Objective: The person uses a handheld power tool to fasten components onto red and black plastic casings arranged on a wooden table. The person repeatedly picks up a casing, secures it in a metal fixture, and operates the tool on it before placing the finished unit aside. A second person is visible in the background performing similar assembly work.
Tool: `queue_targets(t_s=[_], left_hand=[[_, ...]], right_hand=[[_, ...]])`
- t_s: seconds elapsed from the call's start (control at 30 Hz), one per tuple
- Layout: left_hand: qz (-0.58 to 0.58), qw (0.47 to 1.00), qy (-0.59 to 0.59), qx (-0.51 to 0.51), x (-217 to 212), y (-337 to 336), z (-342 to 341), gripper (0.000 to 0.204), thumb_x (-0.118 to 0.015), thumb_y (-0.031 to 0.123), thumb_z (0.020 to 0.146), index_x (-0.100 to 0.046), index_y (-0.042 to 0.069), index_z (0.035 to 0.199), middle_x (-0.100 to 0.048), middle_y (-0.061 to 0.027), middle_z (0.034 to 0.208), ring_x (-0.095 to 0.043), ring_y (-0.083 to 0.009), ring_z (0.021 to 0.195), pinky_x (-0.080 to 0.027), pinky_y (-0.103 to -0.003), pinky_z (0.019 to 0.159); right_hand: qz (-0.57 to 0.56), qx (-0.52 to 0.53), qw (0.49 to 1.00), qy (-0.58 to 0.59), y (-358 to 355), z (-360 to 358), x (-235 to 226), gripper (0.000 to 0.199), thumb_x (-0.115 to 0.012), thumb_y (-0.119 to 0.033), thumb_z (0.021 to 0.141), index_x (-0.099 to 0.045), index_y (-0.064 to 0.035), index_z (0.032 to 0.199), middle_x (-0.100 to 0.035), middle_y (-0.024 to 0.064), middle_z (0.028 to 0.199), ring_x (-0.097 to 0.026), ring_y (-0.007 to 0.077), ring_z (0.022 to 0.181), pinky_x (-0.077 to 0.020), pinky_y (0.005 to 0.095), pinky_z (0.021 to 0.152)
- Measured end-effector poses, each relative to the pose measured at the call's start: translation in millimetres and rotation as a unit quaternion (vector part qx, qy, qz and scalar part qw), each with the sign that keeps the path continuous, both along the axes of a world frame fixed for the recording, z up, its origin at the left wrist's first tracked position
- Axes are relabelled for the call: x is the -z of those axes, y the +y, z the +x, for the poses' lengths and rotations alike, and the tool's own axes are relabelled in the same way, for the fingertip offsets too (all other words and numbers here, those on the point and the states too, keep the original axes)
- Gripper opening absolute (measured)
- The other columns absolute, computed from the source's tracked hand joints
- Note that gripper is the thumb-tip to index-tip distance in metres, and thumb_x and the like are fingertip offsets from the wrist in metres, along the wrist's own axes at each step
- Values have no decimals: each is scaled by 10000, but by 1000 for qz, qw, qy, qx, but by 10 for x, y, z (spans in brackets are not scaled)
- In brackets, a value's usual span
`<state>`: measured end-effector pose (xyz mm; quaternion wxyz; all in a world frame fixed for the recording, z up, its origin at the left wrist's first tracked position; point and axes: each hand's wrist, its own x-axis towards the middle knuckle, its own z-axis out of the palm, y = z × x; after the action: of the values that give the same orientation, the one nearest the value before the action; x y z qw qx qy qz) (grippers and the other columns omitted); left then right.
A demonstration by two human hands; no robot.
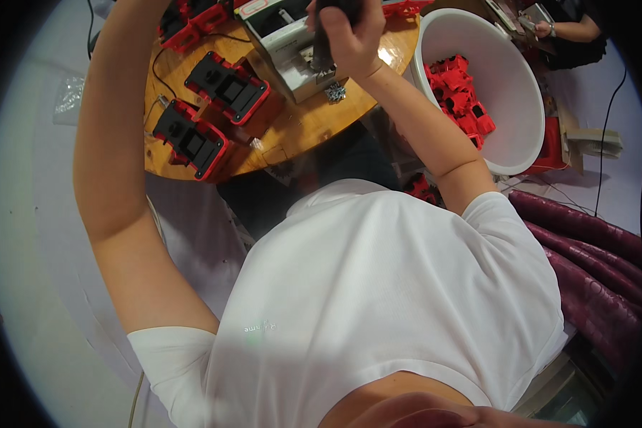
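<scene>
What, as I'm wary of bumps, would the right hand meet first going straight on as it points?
Probably the open white box, up and left of the right hand, though depth is unclear and the hand may pass above.

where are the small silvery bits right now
In the head view, upper middle, the small silvery bits lie on the wooden table, beside the pale box's near right corner, below the right hand.
</scene>
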<state>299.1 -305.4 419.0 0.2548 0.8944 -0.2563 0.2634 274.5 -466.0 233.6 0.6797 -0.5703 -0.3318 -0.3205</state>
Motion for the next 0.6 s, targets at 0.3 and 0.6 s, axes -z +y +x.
queue_targets(t_s=[0.3,0.6], left_hand=[[99,914,365,145,-391,-1141,1189,430,-612,396,917,-624,63,1190,-635,-17,1055,-566,-99,978,-438,-247,844],[303,863,363,179,-408,-2923,1120,687,-615,508,886,-500,0,1333,-577,-159,1271,-584,-236,1105,-470,-331,914]], right_hand=[[-42,71,995,62,-163,26,5,586,-764,-282,748,-467,-17,1178,-516,147,905,-567,288,799,-470,365,743],[-23,-49,998,28,-119,-104,-137,563,-754,-233,767,-428,-26,1176,-576,171,882,-603,376,809,-471,398,706]])
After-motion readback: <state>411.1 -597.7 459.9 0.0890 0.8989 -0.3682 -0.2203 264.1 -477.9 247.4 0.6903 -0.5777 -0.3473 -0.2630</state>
